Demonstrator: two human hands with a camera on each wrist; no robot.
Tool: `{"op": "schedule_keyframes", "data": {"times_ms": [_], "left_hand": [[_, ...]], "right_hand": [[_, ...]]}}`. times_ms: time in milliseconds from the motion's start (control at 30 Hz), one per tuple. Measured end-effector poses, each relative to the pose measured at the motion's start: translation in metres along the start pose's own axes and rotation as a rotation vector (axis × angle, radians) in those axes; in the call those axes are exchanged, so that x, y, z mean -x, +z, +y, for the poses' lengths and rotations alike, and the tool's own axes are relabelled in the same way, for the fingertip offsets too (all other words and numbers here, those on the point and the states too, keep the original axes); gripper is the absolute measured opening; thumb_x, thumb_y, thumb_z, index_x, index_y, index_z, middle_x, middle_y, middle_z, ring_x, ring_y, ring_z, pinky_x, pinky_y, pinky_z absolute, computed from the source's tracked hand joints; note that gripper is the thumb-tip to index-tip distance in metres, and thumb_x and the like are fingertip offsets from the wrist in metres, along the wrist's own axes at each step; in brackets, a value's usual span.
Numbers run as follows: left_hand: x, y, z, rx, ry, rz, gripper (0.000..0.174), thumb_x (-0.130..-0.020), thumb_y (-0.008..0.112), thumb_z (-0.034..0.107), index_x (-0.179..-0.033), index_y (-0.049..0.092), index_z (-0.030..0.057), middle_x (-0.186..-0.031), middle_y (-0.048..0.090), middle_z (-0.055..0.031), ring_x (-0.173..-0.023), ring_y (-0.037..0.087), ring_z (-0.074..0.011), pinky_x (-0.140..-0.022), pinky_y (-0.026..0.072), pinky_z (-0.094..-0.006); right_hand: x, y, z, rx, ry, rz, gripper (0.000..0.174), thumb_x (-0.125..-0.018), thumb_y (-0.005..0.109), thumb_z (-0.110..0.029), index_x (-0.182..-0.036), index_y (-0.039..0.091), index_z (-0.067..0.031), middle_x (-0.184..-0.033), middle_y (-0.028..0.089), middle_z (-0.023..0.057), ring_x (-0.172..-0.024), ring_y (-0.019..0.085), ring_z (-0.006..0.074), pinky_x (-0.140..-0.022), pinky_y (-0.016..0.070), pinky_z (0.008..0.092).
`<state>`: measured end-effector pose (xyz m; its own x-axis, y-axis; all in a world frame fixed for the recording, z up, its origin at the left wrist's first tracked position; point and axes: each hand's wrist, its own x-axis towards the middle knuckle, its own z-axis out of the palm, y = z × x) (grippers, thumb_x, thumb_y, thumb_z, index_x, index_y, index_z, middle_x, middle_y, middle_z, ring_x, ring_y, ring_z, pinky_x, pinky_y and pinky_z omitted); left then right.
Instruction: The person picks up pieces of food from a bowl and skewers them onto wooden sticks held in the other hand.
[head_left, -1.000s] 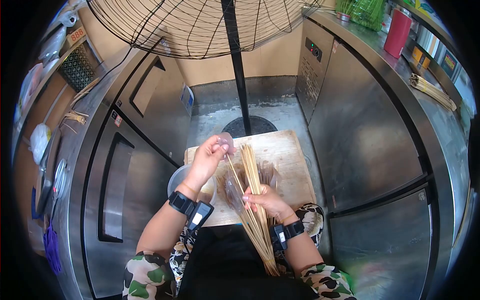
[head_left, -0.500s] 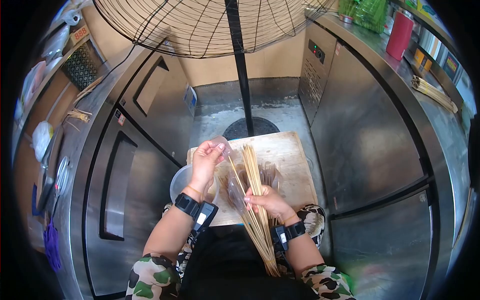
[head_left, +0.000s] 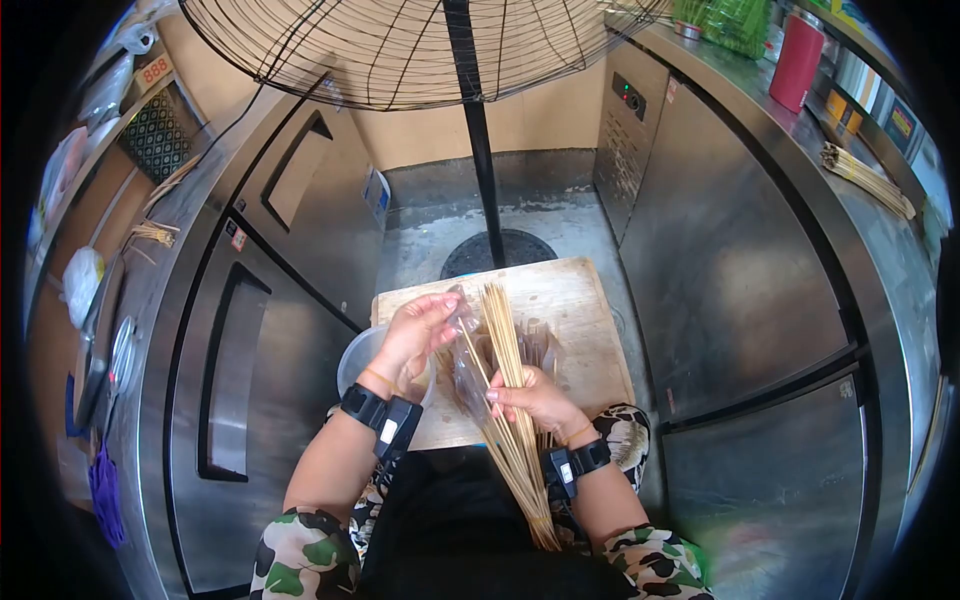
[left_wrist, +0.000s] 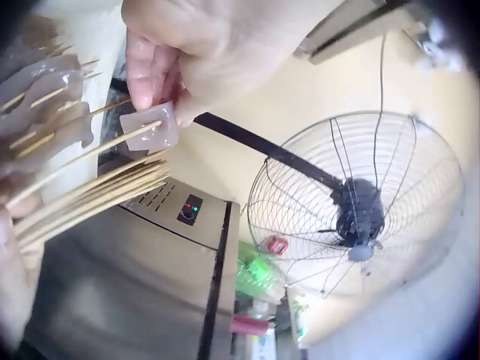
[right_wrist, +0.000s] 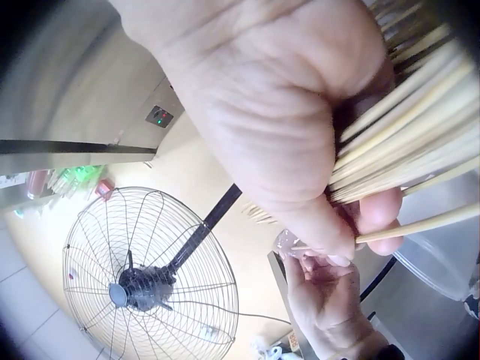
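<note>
My left hand [head_left: 412,332] pinches a translucent pinkish slice [head_left: 462,312]; in the left wrist view the slice [left_wrist: 150,127] has the tip of a single skewer through it. My right hand [head_left: 540,402] grips a thick bundle of bamboo skewers [head_left: 508,350] and pinches that single skewer [left_wrist: 82,159] between thumb and finger. The bundle slants down toward the lap. Behind and under the skewers, similar slices on sticks [head_left: 545,348] lie on the wooden board [head_left: 585,300]. In the right wrist view, the right hand [right_wrist: 277,127] covers part of the bundle.
A clear round tub [head_left: 358,358] stands at the board's left edge, partly behind the left forearm. Beyond the board is a fan [head_left: 420,50] on a black pole. Steel cabinets [head_left: 740,260] flank both sides; more skewers [head_left: 866,182] lie on the right counter.
The slice has come down onto the single skewer's tip, and my left hand has shifted slightly and turned around it. My right hand keeps its grip on the bundle, nearly unmoved.
</note>
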<state>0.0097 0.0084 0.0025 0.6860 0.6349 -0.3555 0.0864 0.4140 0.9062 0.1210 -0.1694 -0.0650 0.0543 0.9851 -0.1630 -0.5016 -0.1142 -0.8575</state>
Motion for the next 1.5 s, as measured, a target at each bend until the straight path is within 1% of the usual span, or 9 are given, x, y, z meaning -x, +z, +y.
{"op": "schedule_keyframes", "data": {"times_ms": [133,367,700,900,1000,1100,1233,1400,1500], "left_hand": [[0.019,0.007,-0.023,0.014,-0.137,-0.052,0.015,-0.086,0.06,0.016,-0.1,0.061,0.0096,-0.097,0.065,-0.003,-0.091,0.061,-0.0117,-0.073,0.0486,-0.0224],[0.008,0.008,-0.017,0.31,0.106,0.168,0.014,-0.086,0.059,0.007,-0.098,0.054,0.0103,-0.103,0.061,-0.0036,-0.088,0.059,-0.012,-0.072,0.0486,-0.0237],[0.004,0.003,-0.018,0.319,0.179,0.116,0.019,-0.085,0.057,0.003,-0.104,0.06,0.007,-0.1,0.063,-0.0031,-0.089,0.059,-0.011,-0.076,0.0476,-0.0231],[0.009,0.013,-0.025,-0.056,0.386,0.045,0.019,-0.086,0.058,0.004,-0.104,0.06,0.0074,-0.106,0.062,-0.0042,-0.09,0.058,-0.0089,-0.074,0.0463,-0.0217],[0.023,0.026,-0.029,-0.065,0.381,0.109,0.025,-0.085,0.059,0.005,-0.109,0.053,0.0082,-0.1,0.061,-0.0028,-0.089,0.057,-0.0102,-0.074,0.0468,-0.0231],[0.034,0.036,-0.039,0.107,0.201,0.211,0.032,-0.084,0.061,0.006,-0.111,0.045,0.0093,-0.088,0.059,-0.0007,-0.089,0.057,-0.0119,-0.078,0.048,-0.0274],[0.033,0.025,-0.063,0.049,0.22,0.101,0.036,-0.083,0.06,0.0,-0.111,0.04,0.0084,-0.081,0.057,-0.0027,-0.073,0.059,-0.0135,-0.068,0.0523,-0.0253],[0.043,0.024,-0.084,-0.627,0.511,0.001,0.03,-0.079,0.06,-0.005,-0.102,0.043,0.0026,-0.072,0.062,-0.005,-0.065,0.06,-0.0097,-0.058,0.0484,-0.027],[0.031,0.015,-0.097,-0.414,0.51,0.074,0.024,-0.082,0.058,-0.002,-0.102,0.045,0.0027,-0.076,0.06,-0.006,-0.065,0.059,-0.0109,-0.057,0.0488,-0.0255]], "right_hand": [[-0.001,-0.001,0.003,-0.004,-0.009,0.024,0.013,-0.081,0.066,-0.013,-0.085,0.057,-0.0037,-0.066,0.061,0.0057,-0.051,0.053,0.0066,-0.047,0.0421,0.0177],[-0.001,0.001,0.002,0.011,0.003,0.006,0.012,-0.082,0.065,-0.013,-0.084,0.058,-0.0039,-0.067,0.061,0.0051,-0.052,0.053,0.0064,-0.048,0.0426,0.0179],[-0.002,0.0,0.002,0.016,0.007,-0.013,0.012,-0.082,0.065,-0.012,-0.086,0.057,-0.0041,-0.067,0.061,0.0049,-0.053,0.054,0.0066,-0.048,0.0425,0.0178],[0.0,0.0,0.003,-0.019,-0.011,0.023,0.011,-0.082,0.065,-0.012,-0.085,0.057,-0.004,-0.066,0.061,0.005,-0.052,0.054,0.0068,-0.048,0.0424,0.0178],[0.0,-0.002,0.005,-0.044,-0.028,0.047,0.01,-0.082,0.065,-0.01,-0.084,0.058,-0.0035,-0.066,0.061,0.0054,-0.051,0.053,0.007,-0.047,0.0422,0.0183],[0.001,-0.001,0.003,-0.019,-0.022,0.085,0.01,-0.082,0.065,-0.01,-0.084,0.058,-0.0031,-0.066,0.061,0.0058,-0.051,0.053,0.0073,-0.047,0.0422,0.0187],[-0.003,-0.005,0.01,0.002,-0.043,0.107,0.009,-0.081,0.065,-0.01,-0.083,0.059,-0.0038,-0.066,0.062,0.0057,-0.05,0.053,0.007,-0.046,0.0419,0.0182],[-0.007,-0.009,0.017,0.061,-0.029,0.205,0.008,-0.082,0.064,-0.008,-0.083,0.059,-0.0026,-0.066,0.061,0.005,-0.052,0.054,0.008,-0.047,0.0429,0.0197],[-0.005,-0.005,0.012,0.064,0.0,0.176,0.008,-0.082,0.064,-0.009,-0.083,0.059,-0.0025,-0.066,0.061,0.0049,-0.053,0.055,0.0079,-0.047,0.0431,0.0196]]}}
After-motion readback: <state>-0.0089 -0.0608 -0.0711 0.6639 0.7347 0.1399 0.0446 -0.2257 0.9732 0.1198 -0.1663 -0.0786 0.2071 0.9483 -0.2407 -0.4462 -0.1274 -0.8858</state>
